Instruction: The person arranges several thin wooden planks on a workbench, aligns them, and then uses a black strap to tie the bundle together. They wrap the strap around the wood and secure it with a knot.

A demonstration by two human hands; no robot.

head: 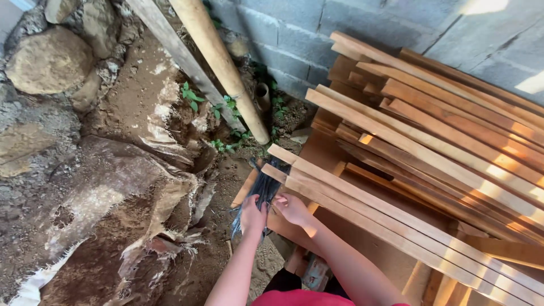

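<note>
Dirt yard by stacked planks: both hands' fingers (left hand, right hand) grip dark strips.

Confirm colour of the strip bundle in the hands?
Dark grey-black strip bundle, clearest in head view.

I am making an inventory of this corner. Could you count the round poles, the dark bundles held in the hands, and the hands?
Round poles: 1
Dark strip bundles: 1
Hands: 2, left hand and right hand
Total: 4
</note>
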